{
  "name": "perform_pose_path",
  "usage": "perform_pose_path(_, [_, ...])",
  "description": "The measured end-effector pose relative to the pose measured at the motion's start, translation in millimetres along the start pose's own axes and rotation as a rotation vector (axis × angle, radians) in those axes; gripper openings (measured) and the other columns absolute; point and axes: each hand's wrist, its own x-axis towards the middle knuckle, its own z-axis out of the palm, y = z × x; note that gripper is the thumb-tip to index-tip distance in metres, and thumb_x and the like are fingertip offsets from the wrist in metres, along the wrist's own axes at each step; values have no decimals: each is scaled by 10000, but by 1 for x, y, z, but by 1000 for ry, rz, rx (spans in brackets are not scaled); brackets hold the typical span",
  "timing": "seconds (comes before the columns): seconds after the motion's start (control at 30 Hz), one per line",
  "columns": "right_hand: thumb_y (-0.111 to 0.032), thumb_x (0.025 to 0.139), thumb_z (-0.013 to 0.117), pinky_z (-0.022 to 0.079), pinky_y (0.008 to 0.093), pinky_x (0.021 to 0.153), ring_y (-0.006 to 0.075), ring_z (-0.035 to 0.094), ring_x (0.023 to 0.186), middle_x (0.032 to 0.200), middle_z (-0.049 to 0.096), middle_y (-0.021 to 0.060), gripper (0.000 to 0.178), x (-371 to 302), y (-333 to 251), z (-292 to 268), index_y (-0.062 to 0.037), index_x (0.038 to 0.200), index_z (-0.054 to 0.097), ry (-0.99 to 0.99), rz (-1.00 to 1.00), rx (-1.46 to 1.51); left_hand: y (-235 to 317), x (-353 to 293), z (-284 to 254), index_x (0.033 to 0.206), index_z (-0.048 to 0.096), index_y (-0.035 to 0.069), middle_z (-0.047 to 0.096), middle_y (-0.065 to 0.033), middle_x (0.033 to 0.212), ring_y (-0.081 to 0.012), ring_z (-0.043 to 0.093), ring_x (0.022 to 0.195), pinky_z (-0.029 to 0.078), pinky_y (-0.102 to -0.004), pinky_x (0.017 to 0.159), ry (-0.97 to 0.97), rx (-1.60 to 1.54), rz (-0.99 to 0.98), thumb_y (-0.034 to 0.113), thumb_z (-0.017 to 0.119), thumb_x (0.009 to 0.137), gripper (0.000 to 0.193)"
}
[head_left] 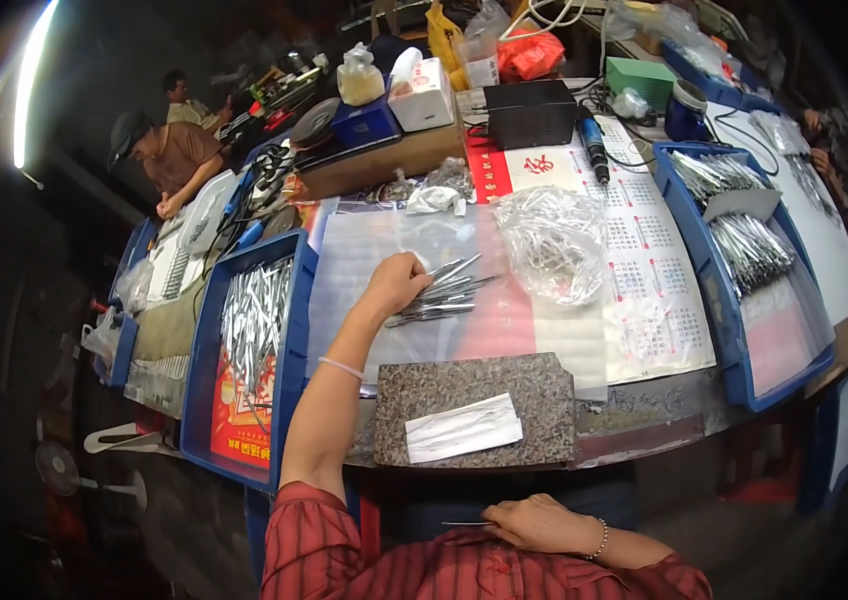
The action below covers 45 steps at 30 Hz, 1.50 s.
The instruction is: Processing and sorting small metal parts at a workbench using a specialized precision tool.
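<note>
My left hand (399, 283) reaches over the bench onto a small pile of slim, pointed silver metal pieces (452, 290), possibly tweezers. Its fingers are curled in against the pile's left end, and the fingertips are partly hidden. The pile lies on a clear plastic sheet (349, 250). Down at my lap, my right hand (541, 523) is closed, with one thin metal piece (464, 523) sticking out to its left. Between the two hands, a folded white paper strip (464, 428) rests on a speckled stone slab (534, 385) at the bench's front edge.
Left stands a blue tray (291, 330) of similar metal pieces; another blue tray (804, 330) with bundled ones stands right. A clear plastic bag (552, 245) of metal pieces lies beyond the pile. A black box (531, 113) and blue-black power tool (592, 145) sit behind. Two people work far left.
</note>
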Motion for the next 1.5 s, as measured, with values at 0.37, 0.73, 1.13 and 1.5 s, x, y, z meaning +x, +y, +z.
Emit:
perform_pose_path(0.37, [-72,943,595,553,279,685,147,693,813,949,718,108,170,-4,-42,-37,17,1080,641,501,73,747,111,-174,-42,872,629,-8,622,-31,754,-69,562,716,465,-226,664,351,-601,-24,24,671,852,56])
perform_pose_path(0.73, [-82,944,617,484,228,706,99,601,850,1025,667,75,146,27,-63,-38,5,1050,667,783,-122,810,157,-284,23,907,633,5,656,-116,844,-225,656,769,518,-297,691,396,-795,167,0,734,788,156])
perform_pose_path(1.13, [-167,914,674,500,280,625,117,624,676,727,664,56,173,20,-61,-72,-6,979,686,211,166,494,122,-280,24,1008,678,-15,637,-66,984,-121,584,896,462,-232,784,-17,-1617,165,-29,630,899,120])
perform_pose_path(1.5, [-80,835,621,527,438,667,348,657,781,972,620,165,138,112,75,-223,-12,953,648,661,169,-674,110,-305,32,998,662,-13,653,-68,955,-104,616,814,503,-220,736,107,-1627,-67,24,654,904,102])
